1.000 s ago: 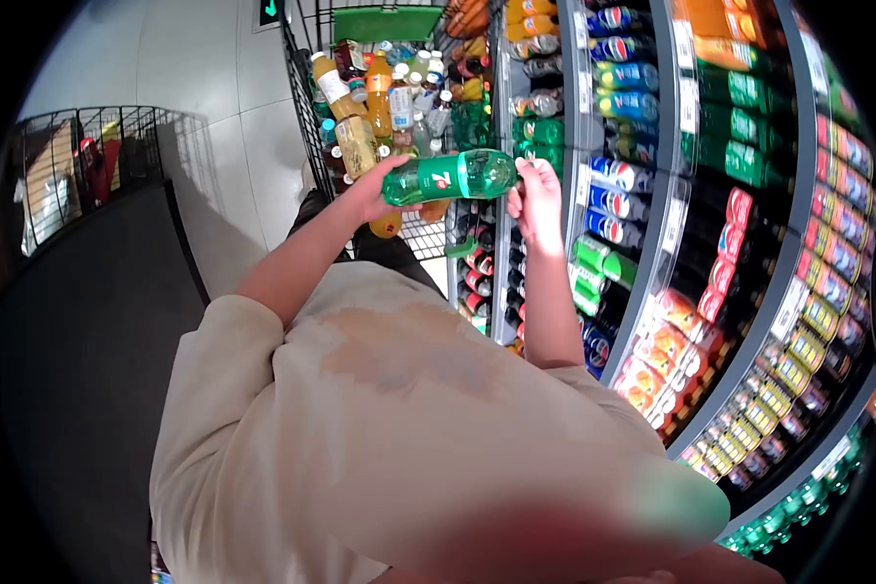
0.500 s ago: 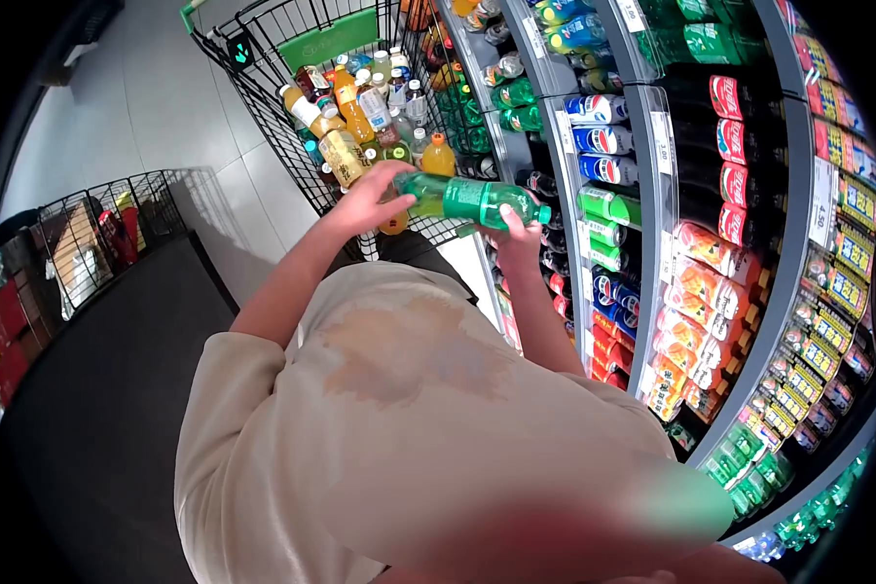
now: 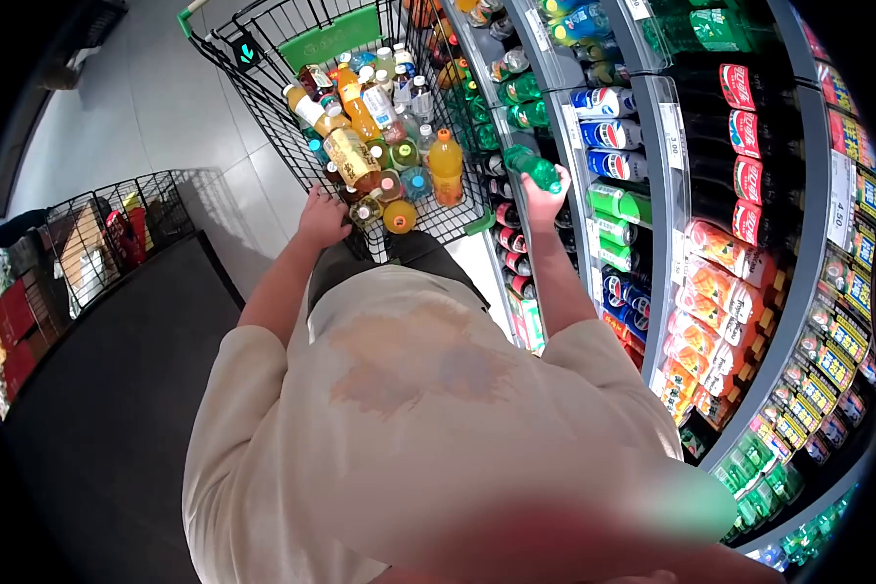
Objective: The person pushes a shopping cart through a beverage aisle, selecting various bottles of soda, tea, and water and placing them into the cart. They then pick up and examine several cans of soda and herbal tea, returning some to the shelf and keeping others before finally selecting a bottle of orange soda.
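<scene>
My right hand (image 3: 547,202) is closed around the neck end of a green soda bottle (image 3: 524,164). The bottle's far end points in at the shelf, beside other green bottles. My left hand (image 3: 323,216) rests at the near left rim of the shopping cart (image 3: 297,161), fingers curled over the wire edge. Inside the cart lie and stand several drink bottles, among them a large bottle with a tan label (image 3: 350,159) and an orange soda bottle (image 3: 446,167) near the right side.
Drink shelves (image 3: 676,180) run along my right, with Pepsi bottles (image 3: 608,133), cola bottles with red labels (image 3: 745,133) and orange packs (image 3: 715,277). On the left stand a dark panel (image 3: 117,360) and a wire basket (image 3: 151,209) of goods. Grey floor tiles (image 3: 180,97) lie between.
The green bottle has moved from across both hands over the cart to the shelf, in my right hand alone. My left hand has let go of it and dropped to the cart's rim.
</scene>
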